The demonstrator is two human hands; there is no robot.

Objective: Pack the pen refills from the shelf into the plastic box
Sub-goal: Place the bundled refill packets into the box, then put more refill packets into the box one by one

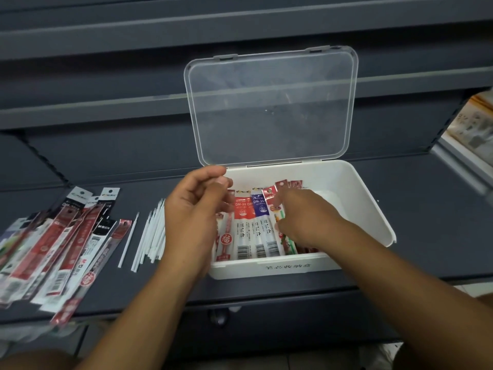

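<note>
My right hand (306,217) pinches a red-topped refill packet (274,201) inside the white plastic box with its clear hinged lid (354,198); my left hand (192,209) hovers at the near-left corner, fingers loosely curled, holding nothing that I can see. More flat sleeved refill packets (66,241) and loose thin white refills (152,231) lie on the dark shelf (426,209). They look light, slick and bendy, so I'd grip mid-length.

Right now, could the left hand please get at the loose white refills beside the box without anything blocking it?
Probably yes. The left hand hovers at the box's left edge, and the white refills lie uncovered on the shelf just to its left, nothing between them.
</note>
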